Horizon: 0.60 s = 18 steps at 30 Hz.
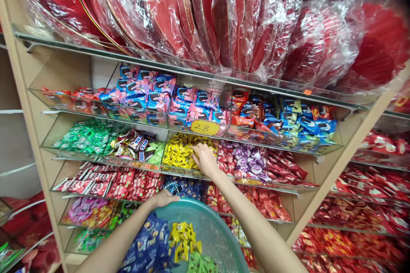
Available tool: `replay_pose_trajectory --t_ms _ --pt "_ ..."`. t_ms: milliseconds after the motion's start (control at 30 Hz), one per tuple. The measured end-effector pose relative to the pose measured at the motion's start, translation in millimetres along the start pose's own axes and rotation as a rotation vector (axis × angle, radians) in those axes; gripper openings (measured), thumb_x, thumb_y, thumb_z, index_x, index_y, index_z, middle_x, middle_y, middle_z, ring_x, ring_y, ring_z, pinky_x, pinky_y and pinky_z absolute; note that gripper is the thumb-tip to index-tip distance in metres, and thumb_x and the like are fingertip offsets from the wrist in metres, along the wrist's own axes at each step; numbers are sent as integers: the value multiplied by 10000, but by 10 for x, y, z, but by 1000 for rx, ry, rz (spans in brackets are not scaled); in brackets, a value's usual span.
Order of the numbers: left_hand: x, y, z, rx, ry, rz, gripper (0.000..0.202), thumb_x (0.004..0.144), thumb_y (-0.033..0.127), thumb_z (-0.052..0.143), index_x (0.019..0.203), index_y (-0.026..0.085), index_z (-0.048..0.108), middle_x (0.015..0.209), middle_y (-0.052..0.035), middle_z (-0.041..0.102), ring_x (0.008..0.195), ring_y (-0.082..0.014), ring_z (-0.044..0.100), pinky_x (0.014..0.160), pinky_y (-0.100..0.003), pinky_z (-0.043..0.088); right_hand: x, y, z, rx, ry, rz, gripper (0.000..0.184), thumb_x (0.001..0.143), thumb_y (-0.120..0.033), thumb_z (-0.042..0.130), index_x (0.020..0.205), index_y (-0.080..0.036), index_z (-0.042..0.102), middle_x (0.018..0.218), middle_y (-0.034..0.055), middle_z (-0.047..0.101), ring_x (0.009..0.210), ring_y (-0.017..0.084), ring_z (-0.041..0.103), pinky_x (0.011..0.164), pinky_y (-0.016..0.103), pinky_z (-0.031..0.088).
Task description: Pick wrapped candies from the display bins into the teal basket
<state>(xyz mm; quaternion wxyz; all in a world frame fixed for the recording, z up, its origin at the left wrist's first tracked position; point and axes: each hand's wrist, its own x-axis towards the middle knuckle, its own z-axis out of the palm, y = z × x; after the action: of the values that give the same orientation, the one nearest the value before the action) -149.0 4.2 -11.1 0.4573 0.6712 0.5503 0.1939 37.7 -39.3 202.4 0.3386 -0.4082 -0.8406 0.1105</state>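
Reaching into a clear shelf bin, the right hand presses curled fingers down among yellow wrapped candies; whether it grips any cannot be told. Below that bin, the left hand clasps the rim of a green mesh basket holding blue, yellow and green sweets. Just above the yellow candies, a yellow oval tag reads "28". Higher still, plastic-wrapped red trays crowd the top shelf.
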Motion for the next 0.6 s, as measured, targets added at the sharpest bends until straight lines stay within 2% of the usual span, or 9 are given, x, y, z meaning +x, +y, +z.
replay_pose_trajectory --t_ms 133,200,333,600 --pt "-42 54 0 17 -8 8 575 494 723 522 509 149 539 458 32 469 445 -87 408 466 -213 307 126 217 68 -587 38 -38 270 848 -216 365 1049 -224 545 964 81 509 917 208 405 751 334 316" --pt "-58 76 -2 40 -4 2 568 491 716 532 501 148 537 449 36 457 443 -87 399 468 -214 302 159 251 123 -714 26 -55 256 856 -219 347 996 -219 561 944 78 507 892 199 406 720 312 310" --pt "-62 88 -5 56 -9 -15 564 506 708 528 528 146 566 458 34 471 451 -93 407 473 -217 298 191 304 174 -791 32 -47 226 854 -210 352 878 -206 576 900 70 507 862 193 403 688 297 289" --pt "-6 17 -2 44 -6 -6 534 517 675 544 560 147 607 486 23 511 467 -104 435 485 -223 295 149 412 172 -685 138 -81 191 850 -255 380 826 -197 560 876 54 513 834 180 410 663 281 286"
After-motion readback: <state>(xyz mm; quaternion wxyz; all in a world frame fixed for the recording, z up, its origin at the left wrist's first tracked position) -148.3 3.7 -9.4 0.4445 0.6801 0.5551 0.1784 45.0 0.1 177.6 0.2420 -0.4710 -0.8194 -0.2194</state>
